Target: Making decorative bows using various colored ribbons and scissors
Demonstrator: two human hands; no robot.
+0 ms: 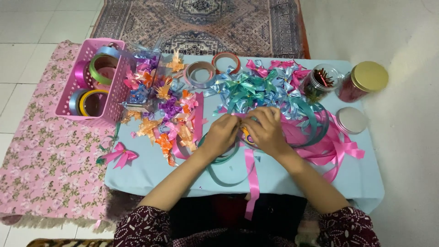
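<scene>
A pink ribbon is pinched between the left hand and right hand — both closed on it — at mid-bench, its tail hung over the near edge; bows are heaped behind, a pink basket lies left.

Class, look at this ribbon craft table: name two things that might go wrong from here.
1. The pink ribbon hangs over the table edge; it might snag and get pulled from the hands.
2. The open jar stands near the far edge beside loose ribbon loops; a tug may tip it.
</scene>
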